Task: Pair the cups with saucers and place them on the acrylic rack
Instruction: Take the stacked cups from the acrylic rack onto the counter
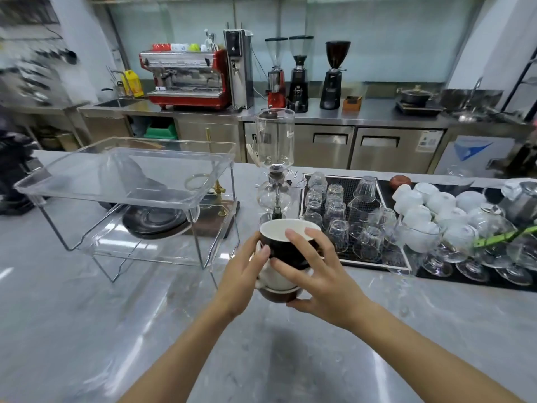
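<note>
A stack of three cups is held above the grey counter: a dark cup with a white inside (pixel 286 242) on top, a white cup (pixel 276 276) under it and a brown cup (pixel 277 295) at the bottom. My left hand (pixel 242 282) grips the stack's left side and my right hand (pixel 321 276) wraps its right side and base. The two-tier clear acrylic rack (pixel 128 181) stands to the left. Dark saucers (pixel 155 221) lie stacked on its lower shelf. Its top shelf holds nothing.
A glass siphon coffee maker (pixel 275 167) stands just behind the cups. To the right, a black mat (pixel 353 184) carries several upturned glasses, white cups (pixel 441 210) and stemmed glasses. A red espresso machine (pixel 186 78) and grinders line the back counter.
</note>
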`<state>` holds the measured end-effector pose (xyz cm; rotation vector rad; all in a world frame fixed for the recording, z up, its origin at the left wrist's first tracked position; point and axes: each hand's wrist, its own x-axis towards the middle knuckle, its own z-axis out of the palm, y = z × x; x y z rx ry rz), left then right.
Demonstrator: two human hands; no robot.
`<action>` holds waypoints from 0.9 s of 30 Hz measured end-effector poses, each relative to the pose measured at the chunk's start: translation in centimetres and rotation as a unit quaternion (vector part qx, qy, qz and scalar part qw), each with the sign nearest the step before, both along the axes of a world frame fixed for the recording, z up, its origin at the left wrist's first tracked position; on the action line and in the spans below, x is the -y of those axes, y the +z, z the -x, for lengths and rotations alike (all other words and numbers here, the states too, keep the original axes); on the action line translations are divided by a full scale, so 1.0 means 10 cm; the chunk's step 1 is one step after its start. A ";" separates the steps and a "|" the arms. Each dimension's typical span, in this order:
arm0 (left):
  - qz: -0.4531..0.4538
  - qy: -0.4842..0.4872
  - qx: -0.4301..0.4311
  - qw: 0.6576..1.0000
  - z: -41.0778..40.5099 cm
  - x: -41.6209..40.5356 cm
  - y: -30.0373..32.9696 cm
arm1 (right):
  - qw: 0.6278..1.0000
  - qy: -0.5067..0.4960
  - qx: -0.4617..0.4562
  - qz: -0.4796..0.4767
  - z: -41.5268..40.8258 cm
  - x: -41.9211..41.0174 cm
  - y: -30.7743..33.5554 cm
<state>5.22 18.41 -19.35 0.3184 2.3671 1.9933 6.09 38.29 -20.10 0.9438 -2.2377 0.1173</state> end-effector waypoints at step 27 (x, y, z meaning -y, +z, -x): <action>-0.003 0.014 -0.011 1.000 0.28 -0.06 -0.60 | 0.999 0.018 -0.013 0.025 0.34 -0.04 -0.54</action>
